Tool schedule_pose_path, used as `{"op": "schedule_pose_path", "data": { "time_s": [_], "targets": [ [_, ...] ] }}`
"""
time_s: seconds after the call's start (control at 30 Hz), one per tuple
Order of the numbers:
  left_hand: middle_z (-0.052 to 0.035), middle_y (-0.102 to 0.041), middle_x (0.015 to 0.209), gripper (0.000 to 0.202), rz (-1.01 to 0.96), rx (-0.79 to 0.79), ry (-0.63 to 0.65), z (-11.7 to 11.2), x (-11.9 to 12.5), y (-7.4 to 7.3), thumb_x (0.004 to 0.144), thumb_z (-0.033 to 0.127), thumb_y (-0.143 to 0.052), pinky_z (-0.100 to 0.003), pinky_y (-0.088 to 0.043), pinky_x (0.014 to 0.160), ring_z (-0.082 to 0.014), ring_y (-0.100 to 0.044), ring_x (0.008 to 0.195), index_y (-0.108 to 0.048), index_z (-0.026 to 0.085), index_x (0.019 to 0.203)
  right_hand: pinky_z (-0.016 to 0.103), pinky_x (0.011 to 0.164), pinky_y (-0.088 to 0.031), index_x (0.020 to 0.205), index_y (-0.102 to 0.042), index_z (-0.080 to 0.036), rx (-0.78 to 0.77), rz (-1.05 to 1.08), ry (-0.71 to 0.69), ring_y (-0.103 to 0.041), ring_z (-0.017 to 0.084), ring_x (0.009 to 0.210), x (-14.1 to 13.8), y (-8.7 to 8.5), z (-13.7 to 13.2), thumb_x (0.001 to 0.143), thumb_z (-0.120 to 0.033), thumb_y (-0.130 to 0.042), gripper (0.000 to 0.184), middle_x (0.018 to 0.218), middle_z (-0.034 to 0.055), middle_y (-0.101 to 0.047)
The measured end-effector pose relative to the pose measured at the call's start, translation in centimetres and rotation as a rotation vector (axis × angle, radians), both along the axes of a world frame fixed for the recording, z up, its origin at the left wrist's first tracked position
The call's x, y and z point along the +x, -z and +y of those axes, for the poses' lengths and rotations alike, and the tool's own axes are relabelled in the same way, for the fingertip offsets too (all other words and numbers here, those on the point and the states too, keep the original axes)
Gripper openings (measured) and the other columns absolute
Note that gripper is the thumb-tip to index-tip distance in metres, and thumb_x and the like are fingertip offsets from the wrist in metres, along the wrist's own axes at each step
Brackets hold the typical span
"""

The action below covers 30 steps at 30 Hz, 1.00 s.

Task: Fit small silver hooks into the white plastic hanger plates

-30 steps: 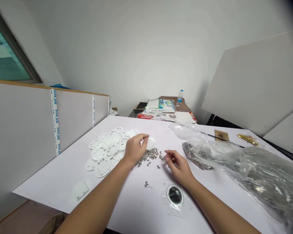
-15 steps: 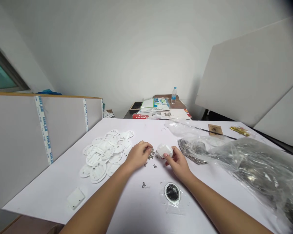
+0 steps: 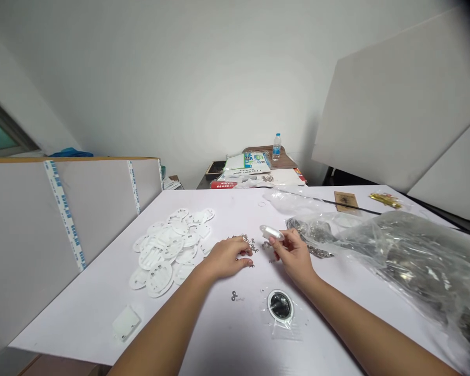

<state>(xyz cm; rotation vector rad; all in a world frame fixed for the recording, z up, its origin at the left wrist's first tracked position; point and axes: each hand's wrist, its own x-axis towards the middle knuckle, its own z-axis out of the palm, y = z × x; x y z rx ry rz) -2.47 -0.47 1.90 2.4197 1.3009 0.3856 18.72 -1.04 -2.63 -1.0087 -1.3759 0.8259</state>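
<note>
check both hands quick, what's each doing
Left hand: half closed at the metal bits, cannot tell if holding any.
Right hand: closed, pinching a white plastic piece.

No text can be read: the print on the far booklet (image 3: 246, 163), the water bottle's (image 3: 276, 147) label and the left tape strip (image 3: 65, 214) is too small and blurred.

Plain white wall (image 3: 203, 89) ahead, bare, evenly lit. Window (image 3: 0, 137) far left, daylight, grey frame. Grey partition boards (image 3: 97, 193) along left, wood-trimmed top, blue-white tape strips (image 3: 65, 215), blue cloth (image 3: 71, 153) on top. Large pale panels (image 3: 391, 99) lean at right. White table (image 3: 70, 308) in front; beyond it, cluttered wooden desk (image 3: 288, 165), water bottle (image 3: 276, 147) standing on it.
</note>
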Motion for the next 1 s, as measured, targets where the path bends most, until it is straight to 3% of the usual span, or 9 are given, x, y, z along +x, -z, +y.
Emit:
{"op": "schedule_pose_path", "data": {
  "time_s": [0.1, 0.2, 0.37, 0.5, 0.67, 0.8, 0.93, 1.0],
  "targets": [
    [-0.0003, -0.063, 0.098, 0.016, 0.021, -0.03, 0.043, 0.2, -0.1, 0.2, 0.082, 0.034, -0.065, -0.028, -0.043, 0.075, -0.0191, -0.058, 0.091, -0.067, 0.027, 0.096, 0.025, 0.049, -0.045, 0.078, -0.059, -0.02, -0.053, 0.024, -0.045, -0.052, 0.012, 0.049, 0.3, -0.4, -0.4, 0.086, -0.045, -0.065, 0.027, 0.057, -0.0045, -0.047],
    [-0.0004, -0.063, 0.096, 0.013, 0.018, -0.032, 0.064, 0.3, 0.1, 0.3, 0.084, 0.031, -0.063, -0.028, -0.043, 0.077, -0.0185, -0.058, 0.09, -0.068, 0.027, 0.095, 0.025, 0.045, -0.042, 0.082, -0.061, -0.019, -0.08, 0.055, -0.081, -0.052, 0.012, 0.045, 0.2, -0.3, -0.6, 0.085, -0.044, -0.066, 0.025, 0.052, -0.0052, -0.048],
    [0.0006, -0.062, 0.093, 0.011, 0.042, -0.013, 0.11, 0.1, 0.5, 0.4, 0.086, 0.021, -0.057, -0.028, -0.041, 0.075, -0.0161, -0.059, 0.086, -0.067, 0.025, 0.086, 0.028, 0.051, -0.051, 0.104, -0.065, -0.019, -0.067, 0.081, -0.144, -0.064, 0.018, 0.062, 0.0, 0.3, -0.5, 0.084, -0.033, -0.064, 0.025, 0.074, 0.0035, -0.067],
    [0.0003, -0.063, 0.093, 0.012, 0.064, 0.007, 0.082, 0.0, 0.6, 0.7, 0.088, 0.02, -0.053, -0.028, -0.041, 0.073, -0.0162, -0.059, 0.084, -0.064, 0.023, 0.085, 0.03, 0.054, -0.054, 0.114, -0.062, -0.018, -0.096, 0.099, -0.177, -0.066, 0.02, 0.071, 0.3, 0.3, -0.2, 0.084, -0.025, -0.051, 0.033, 0.081, 0.0057, -0.069],
    [-0.0004, -0.063, 0.096, 0.019, 0.058, 0.067, 0.011, -0.1, 0.9, 0.7, 0.092, 0.023, -0.046, -0.029, -0.042, 0.074, -0.0165, -0.059, 0.087, -0.065, 0.025, 0.091, 0.03, 0.054, -0.055, 0.119, -0.06, -0.017, -0.108, 0.163, -0.153, -0.067, 0.021, 0.073, 0.7, 0.1, 0.0, 0.088, -0.034, -0.048, 0.037, 0.076, 0.005, -0.067],
    [-0.0014, -0.062, 0.099, 0.02, 0.016, 0.127, -0.01, -0.5, 2.3, 0.8, 0.094, 0.029, -0.047, -0.03, -0.043, 0.076, -0.0169, -0.059, 0.086, -0.066, 0.028, 0.1, 0.03, 0.049, -0.053, 0.112, -0.063, -0.017, -0.1, 0.243, -0.136, -0.067, 0.021, 0.071, 0.8, 0.2, 0.3, 0.092, -0.042, -0.044, 0.037, 0.088, 0.0087, -0.067],
    [-0.0016, -0.061, 0.103, 0.027, 0.05, 0.184, 0.037, -0.9, 4.1, 1.4, 0.094, 0.034, -0.049, -0.03, -0.044, 0.075, -0.0181, -0.06, 0.086, -0.063, 0.034, 0.117, 0.031, 0.048, -0.052, 0.104, -0.063, -0.02, -0.096, 0.191, -0.035, -0.066, 0.022, 0.066, 0.9, 0.4, 0.7, 0.089, -0.045, -0.055, 0.031, 0.087, 0.008, -0.066],
    [-0.0017, -0.06, 0.104, 0.031, 0.103, 0.227, -0.003, -0.7, 4.6, 1.6, 0.095, 0.034, -0.046, -0.03, -0.043, 0.071, -0.0187, -0.061, 0.084, -0.061, 0.036, 0.122, 0.031, 0.049, -0.053, 0.105, -0.061, -0.021, -0.106, 0.169, 0.002, -0.065, 0.022, 0.066, 0.9, 0.5, 0.9, 0.088, -0.044, -0.057, 0.029, 0.082, 0.0067, -0.066]
  ]
}}
